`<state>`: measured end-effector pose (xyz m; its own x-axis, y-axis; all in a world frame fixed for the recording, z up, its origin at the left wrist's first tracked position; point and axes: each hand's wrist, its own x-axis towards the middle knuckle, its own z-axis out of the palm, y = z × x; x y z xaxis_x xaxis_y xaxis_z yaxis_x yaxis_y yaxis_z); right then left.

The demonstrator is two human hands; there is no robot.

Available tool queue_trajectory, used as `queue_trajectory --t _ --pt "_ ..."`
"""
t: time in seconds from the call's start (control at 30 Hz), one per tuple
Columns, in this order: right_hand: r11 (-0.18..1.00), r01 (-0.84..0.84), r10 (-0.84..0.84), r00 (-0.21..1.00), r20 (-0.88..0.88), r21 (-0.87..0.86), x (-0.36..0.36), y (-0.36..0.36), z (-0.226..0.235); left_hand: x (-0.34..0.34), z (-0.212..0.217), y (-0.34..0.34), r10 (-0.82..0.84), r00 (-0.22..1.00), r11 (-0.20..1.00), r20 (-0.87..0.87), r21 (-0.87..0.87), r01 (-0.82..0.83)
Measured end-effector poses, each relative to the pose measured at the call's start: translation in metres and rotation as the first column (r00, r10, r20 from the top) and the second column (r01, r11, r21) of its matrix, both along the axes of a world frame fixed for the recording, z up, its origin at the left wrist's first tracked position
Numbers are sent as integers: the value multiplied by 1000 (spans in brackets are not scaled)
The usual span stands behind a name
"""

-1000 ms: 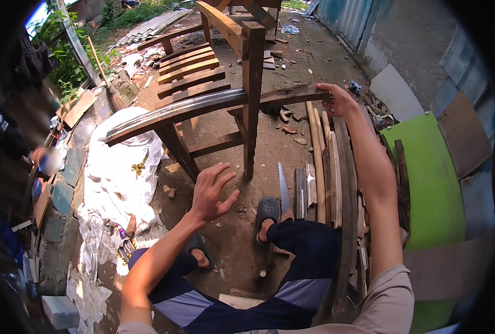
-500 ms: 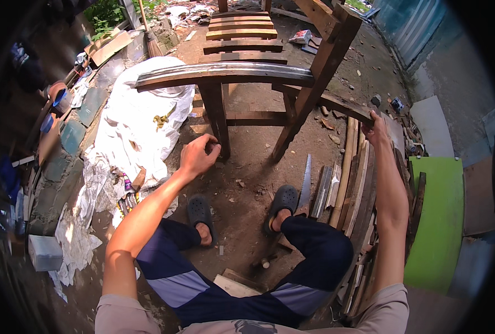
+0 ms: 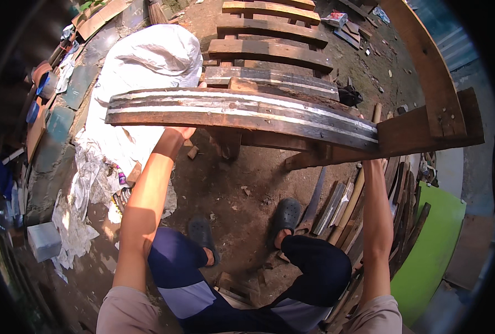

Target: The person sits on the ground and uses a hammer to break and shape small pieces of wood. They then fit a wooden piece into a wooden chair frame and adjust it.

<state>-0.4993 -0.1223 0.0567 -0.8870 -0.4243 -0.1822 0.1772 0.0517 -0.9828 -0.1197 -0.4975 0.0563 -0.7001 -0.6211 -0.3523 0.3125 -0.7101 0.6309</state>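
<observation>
A slatted wooden chair (image 3: 269, 50) stands before me, its near edge raised and tilted toward me. Along that edge runs a dark curved board (image 3: 242, 114) with white stripes. My left hand (image 3: 181, 132) comes from below and closes round the board; a bit of it shows above the upper edge, while most fingers are hidden behind the wood. Under the chair's right side, by a thick brown post (image 3: 409, 132), my right hand (image 3: 373, 163) is almost wholly covered; only its wrist end shows, so its fingers cannot be made out.
White sacking (image 3: 147, 61) lies to the left. A handsaw (image 3: 314, 195) and a pile of wood strips (image 3: 350, 217) lie on the ground at my right, next to a green panel (image 3: 434, 250). My feet in dark clogs (image 3: 285, 217) rest on the dirt.
The chair has come nearer and tipped, its right post swinging down toward me. My left hand has gone from free in the air to the striped board; my right has slipped behind the wood.
</observation>
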Motion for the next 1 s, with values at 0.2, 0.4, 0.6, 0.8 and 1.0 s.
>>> queue_trajectory --t 0.2,0.4,0.6,0.8,1.0 --pt "970 -224 149 853 500 92 50 -37 65 -21 11 32 -36 905 910 424 -360 204" --pt "980 -201 156 792 590 11 54 -51 50 -12 66 40 89 789 882 608 -416 222" --pt "952 -263 124 798 590 156 57 -54 58 9 27 30 10 855 988 518 -136 71" --pt "925 -304 130 818 561 229 60 -55 80 21 35 45 -37 817 986 576 -111 123" --pt "895 -335 82 772 630 295 64 -53 101 22 54 55 -94 797 991 597 -24 134"
